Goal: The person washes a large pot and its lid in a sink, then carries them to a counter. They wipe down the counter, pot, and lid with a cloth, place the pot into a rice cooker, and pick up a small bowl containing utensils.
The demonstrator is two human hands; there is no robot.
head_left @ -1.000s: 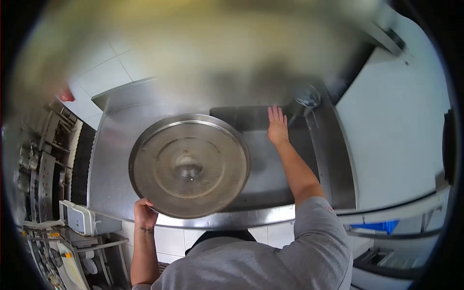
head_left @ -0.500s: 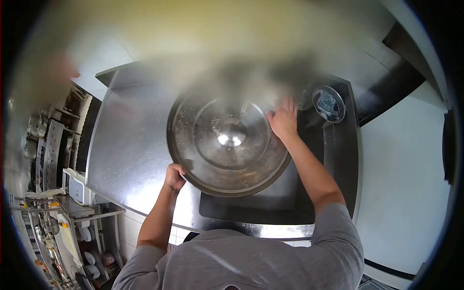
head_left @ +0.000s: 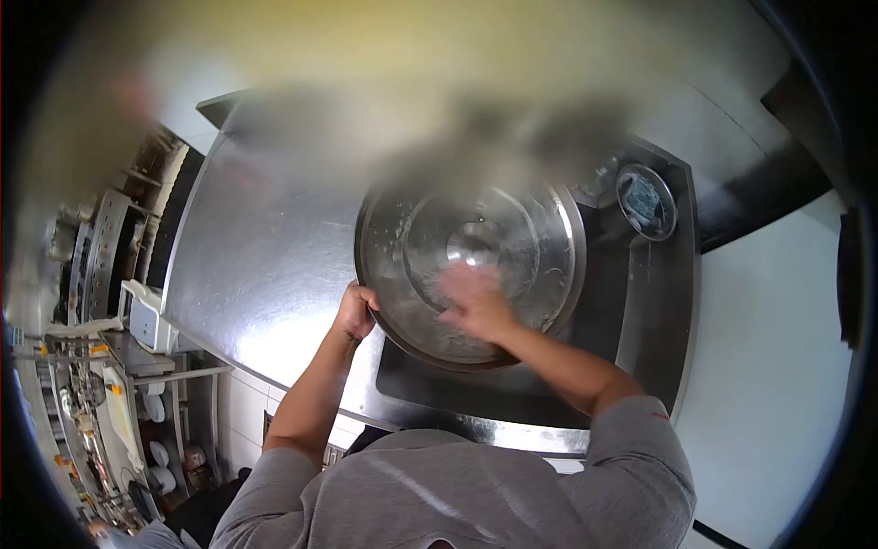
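Note:
A large round metal lid or shallow basin [head_left: 425,325], wet and shiny inside with a ringed, raised or dimpled centre, is tilted over the sink [head_left: 476,398]. My left hand [head_left: 357,311] grips its rim at the lower left, thumb over the edge. Inside it, my right hand [head_left: 477,297] lies over the lower middle of the metal, smeared by motion. Its fingers look stretched out with the thumb apart, and no tool shows under the palm. The far edge of the metal disappears into a blur.
A small metal bowl [head_left: 646,203] holding a bluish scouring pad or cloth stands at the right back corner of the sink. Steel counter [head_left: 265,247] stretches to the left. Shelves with dishes [head_left: 160,439] are at the lower left; a white surface [head_left: 768,366] is at the right.
My right hand has swept from the upper right of the metal's inside down and left to the lower middle. The round metal piece appears shifted slightly right and turned; my left hand keeps its rim.

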